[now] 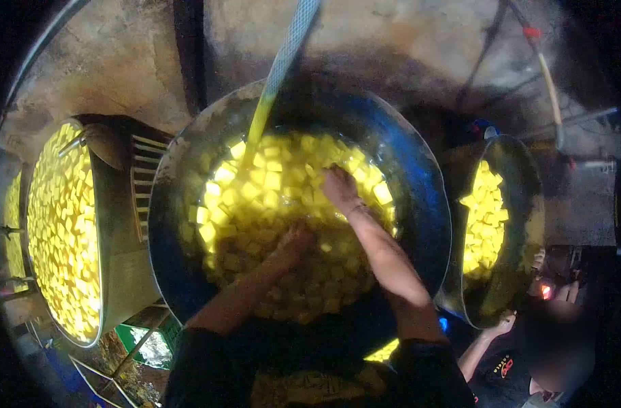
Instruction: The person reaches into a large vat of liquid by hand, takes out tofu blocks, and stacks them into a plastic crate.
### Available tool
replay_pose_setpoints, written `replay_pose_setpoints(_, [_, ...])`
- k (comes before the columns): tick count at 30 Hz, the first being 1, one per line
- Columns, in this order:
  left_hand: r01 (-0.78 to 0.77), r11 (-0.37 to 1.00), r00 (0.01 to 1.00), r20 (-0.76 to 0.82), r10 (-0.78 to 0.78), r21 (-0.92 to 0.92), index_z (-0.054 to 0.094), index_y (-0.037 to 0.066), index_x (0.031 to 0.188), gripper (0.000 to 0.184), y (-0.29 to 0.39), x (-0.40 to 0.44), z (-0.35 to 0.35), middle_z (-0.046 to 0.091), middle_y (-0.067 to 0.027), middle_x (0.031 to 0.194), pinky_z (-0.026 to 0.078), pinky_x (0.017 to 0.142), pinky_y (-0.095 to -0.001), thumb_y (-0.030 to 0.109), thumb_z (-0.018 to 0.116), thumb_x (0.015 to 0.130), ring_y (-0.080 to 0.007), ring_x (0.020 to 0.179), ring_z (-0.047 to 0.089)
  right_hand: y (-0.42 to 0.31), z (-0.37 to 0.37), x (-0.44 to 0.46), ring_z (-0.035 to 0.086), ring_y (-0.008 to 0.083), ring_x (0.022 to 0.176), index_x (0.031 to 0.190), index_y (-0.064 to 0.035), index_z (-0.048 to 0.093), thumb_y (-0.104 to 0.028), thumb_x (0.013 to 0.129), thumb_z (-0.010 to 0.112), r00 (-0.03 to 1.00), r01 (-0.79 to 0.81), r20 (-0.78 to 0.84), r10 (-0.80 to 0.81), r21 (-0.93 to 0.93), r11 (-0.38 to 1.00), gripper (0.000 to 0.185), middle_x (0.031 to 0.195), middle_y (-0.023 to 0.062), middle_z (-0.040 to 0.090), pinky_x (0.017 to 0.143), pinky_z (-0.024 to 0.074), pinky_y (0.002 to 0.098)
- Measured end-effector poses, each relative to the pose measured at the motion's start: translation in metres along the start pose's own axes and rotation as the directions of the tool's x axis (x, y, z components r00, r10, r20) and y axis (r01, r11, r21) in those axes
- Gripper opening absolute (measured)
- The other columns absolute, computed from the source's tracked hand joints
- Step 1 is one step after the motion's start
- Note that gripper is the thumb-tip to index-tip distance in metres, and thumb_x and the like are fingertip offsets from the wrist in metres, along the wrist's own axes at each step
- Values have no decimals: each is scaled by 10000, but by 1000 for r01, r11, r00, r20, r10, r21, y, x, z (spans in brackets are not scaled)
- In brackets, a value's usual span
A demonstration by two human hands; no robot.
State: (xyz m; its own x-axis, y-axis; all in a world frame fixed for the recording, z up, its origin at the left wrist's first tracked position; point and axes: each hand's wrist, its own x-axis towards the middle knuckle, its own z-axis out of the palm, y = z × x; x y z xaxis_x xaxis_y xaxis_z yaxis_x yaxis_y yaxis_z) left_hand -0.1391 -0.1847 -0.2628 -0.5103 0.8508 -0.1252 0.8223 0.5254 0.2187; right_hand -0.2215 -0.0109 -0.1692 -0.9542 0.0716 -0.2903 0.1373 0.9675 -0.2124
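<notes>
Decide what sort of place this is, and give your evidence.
Probably a food-processing workshop: big round metal vats of yellow cubes, a mesh-patterned hose reaching into one, stained bare walls.

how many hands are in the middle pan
2: the left hand near the centre of the pan, and the right hand farther forward and to the right, both among the yellow chunks. No other hand seems hidden there.

The person wears a black short-sleeved T-shirt [317, 384], and its dark sleeves end above the elbows. On the front there is some faint print [310, 382], too dim to read. Around the right wrist is a thin bracelet [356, 207].
</notes>
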Motion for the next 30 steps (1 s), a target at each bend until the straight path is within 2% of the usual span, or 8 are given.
replay_pose_setpoints(5, [-93,980,996,28,90,177,516,25,1183,376,-23,-16,48,505,-176,1226,368,948,-514,223,474,866,-333,1127,473,-2,36,17,542,361,1015,1140,-47,528,-80,710,588,993,109,-45,-108,12,994,435,1082,199,574,850,454,448])
replay_pose_setpoints(6, [51,800,998,0,-63,-598,523,55,1203,371,-36,-14,74,525,-154,1225,391,946,-482,219,480,873,-323,1100,505,15,69,35,490,339,1142,1167,-36,534,-116,763,577,979,71,191,-72,14,997,413,1229,197,512,952,411,420])
replay_pose_setpoints(8, [105,90,978,86,-188,-990,530,85,1222,369,-46,-14,66,544,-131,1223,414,944,-450,215,486,881,-313,1073,537,37,85,35,502,331,1135,1201,-23,513,-135,755,601,985,74,149,-89,100,992,469,1235,203,510,958,414,407])
replay_pose_setpoints(11, [153,494,988,126,-87,-856,573,59,1156,321,-66,-8,2,576,-127,1179,449,905,-385,225,468,902,-268,1039,568,13,6,-5,536,312,1105,1270,4,460,-126,737,681,957,-119,285,48,238,964,591,1264,201,496,943,444,365])
replay_pose_setpoints(13, [87,-505,994,106,-9,-859,509,28,1201,516,-84,-17,12,542,-132,1217,403,948,-392,446,438,907,-238,1113,507,27,3,-30,511,214,1136,1283,-14,458,-113,769,680,962,-213,263,-77,894,394,569,1233,133,535,944,430,319])
replay_pose_setpoints(17, [-63,-152,987,-38,-159,-986,509,33,1180,494,-86,4,20,565,-137,1156,439,897,-401,428,415,900,-238,1057,536,5,-15,-70,514,176,1117,1241,16,485,-33,759,694,973,-224,231,-22,961,161,527,1201,109,548,923,439,293])
replay_pose_setpoints(20, [-182,-908,864,379,-330,-377,528,31,1064,348,-56,29,-14,586,-123,989,475,815,-393,303,377,909,-248,924,572,-30,-36,-88,534,180,1059,1156,12,544,-73,726,751,981,-194,188,47,947,258,484,1145,116,569,905,458,295])
replay_pose_setpoints(30, [-403,-800,734,366,-573,-445,522,40,1067,351,-8,30,-69,583,-95,999,477,775,-367,270,296,927,-228,888,561,-76,-34,-92,539,214,1032,1120,-25,529,-145,792,699,980,142,-201,1,700,700,389,1151,113,550,896,449,304])
